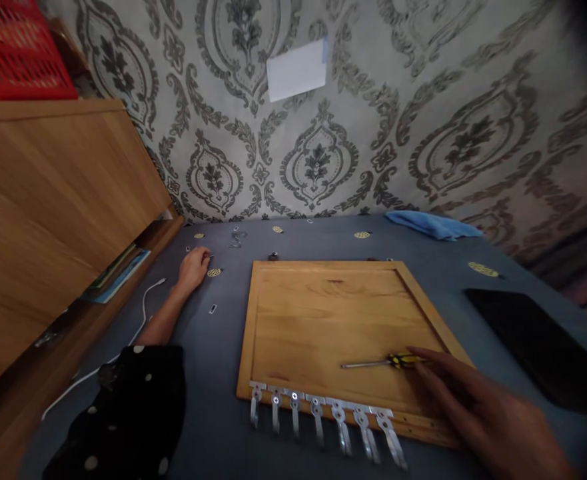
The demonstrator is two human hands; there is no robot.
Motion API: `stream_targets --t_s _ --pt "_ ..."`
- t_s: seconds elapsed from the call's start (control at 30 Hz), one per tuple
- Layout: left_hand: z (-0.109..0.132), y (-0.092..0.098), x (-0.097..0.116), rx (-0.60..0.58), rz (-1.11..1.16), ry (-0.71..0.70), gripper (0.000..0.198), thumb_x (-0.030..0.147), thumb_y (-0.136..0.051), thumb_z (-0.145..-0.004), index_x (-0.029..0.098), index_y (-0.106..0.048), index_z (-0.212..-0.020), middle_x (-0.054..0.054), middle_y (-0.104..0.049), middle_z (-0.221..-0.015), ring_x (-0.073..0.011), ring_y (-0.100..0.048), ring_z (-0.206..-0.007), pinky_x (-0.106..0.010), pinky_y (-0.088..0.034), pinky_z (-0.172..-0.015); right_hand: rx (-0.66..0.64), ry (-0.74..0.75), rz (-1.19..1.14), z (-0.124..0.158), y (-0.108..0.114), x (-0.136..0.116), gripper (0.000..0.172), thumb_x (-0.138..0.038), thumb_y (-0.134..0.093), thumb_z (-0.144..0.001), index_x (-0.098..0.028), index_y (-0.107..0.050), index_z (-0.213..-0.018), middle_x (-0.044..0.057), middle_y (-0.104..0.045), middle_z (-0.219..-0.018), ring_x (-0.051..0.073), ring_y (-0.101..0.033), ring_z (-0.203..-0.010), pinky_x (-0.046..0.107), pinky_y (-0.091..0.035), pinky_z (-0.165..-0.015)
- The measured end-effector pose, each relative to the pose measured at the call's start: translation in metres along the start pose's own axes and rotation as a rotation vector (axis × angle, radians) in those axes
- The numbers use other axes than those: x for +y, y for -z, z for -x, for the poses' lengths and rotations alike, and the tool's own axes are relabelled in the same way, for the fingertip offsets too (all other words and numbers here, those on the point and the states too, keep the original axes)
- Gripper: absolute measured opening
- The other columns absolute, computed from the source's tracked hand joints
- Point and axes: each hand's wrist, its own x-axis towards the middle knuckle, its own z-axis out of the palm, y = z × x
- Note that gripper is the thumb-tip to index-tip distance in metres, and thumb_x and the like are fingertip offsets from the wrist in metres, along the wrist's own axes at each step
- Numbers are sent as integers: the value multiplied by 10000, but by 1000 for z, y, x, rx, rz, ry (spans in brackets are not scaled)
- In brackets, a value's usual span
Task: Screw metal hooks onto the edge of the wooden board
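My left hand (193,269) rests on the grey cloth at the far left, its fingers drawn together at the cloth. A tiny thin piece shows at the fingertips, too small to name. Between the thumb and fingers of my right hand (488,407) is the yellow and black handle of a screwdriver (366,365), its shaft pointing left over the wooden panel (323,313). A row of several metal hooks (317,420) on a strip lies along the panel's near edge. Two screw heads show on the strip.
Small metal pieces (238,238) lie beyond my left hand. A white cable (143,313) runs beside a wooden cabinet (63,220) on the left. At the right are a black flat object (533,347) and a blue cloth (433,225) by the patterned wall.
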Motion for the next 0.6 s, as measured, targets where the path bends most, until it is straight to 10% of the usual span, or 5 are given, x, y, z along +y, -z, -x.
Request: stream_targets --t_s 0.33,0.6 --pt "-1 10 9 -21 -69 37 287 364 -620 -992 212 -635 -1235 -95 -632 -1289 -224 -647 -1104 -416 -573 -931 -100 2 -103 -6 10 -19 250 -471 -538 -860 -319 -730 -910 78 -828 -839 326 -776 -653 401 -605 -542" --pt "13 21 20 -49 -143 59 348 368 -637 -979 157 -617 -1255 -106 -629 -1288 -254 -636 -1143 -485 -550 -971 -128 -29 -34 1 10 -26 357 -383 -534 -904 -145 -740 -1073 116 -795 -834 245 -713 -662 360 -551 -624"
